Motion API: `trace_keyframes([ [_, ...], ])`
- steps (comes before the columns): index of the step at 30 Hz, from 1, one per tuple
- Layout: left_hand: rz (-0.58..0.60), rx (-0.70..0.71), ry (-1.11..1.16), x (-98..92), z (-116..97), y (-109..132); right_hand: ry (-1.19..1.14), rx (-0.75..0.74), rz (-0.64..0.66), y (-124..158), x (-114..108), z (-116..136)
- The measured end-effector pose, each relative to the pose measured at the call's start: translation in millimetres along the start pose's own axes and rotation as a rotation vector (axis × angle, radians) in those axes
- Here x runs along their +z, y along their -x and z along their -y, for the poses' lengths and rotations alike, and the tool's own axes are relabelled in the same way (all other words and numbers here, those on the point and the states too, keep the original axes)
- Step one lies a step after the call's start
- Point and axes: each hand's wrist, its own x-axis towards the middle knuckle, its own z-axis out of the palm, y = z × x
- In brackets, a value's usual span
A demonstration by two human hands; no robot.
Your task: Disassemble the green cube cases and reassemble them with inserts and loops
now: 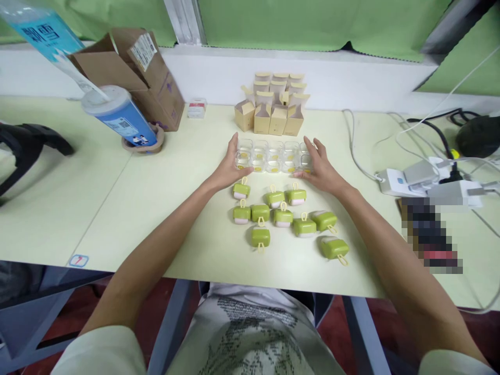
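A person seated at a pale green table (pixel 156 208) brackets a block of clear plastic cases (pixel 273 156) with both hands. The left hand (pixel 230 167) lies open, fingers straight and together, its palm turned in against the left end of the block. The right hand (pixel 321 169) mirrors it at the right end, also open and flat, with its fingertips (pixel 308 162) at the outermost case. Neither hand curls around anything. The clear cases sit between the two palms in two tight rows, each showing a yellow mark inside.

Just in front of the hands, nearer the person, ten or so green cases (pixel 281 213) with small yellow loops lie scattered in a loose cluster. The closest of them is just beside the left wrist, and another sits just under the right palm's edge. Behind the clear cases, towards the wall, stands a stack of small tan cartons (pixel 273 104) with their flaps open.

Well to the left stand a blue cup (pixel 121 117) with a white lid and an opened brown cardboard box (pixel 133 67). To the right lie a white power strip (pixel 425 179) and loose cables (pixel 390 140).
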Motion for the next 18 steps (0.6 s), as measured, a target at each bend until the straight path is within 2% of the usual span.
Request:
trace_keyframes([
  [10,-0.014,0.027,-0.043,0.0,7.2,0.1,0.063,-0.065,-0.032,-3.9,1.7,-11.4],
  [18,-0.017,0.044,-0.050,-1.4,11.6,0.1,0.221,-0.175,-0.090,-13.0,-15.0,9.4],
])
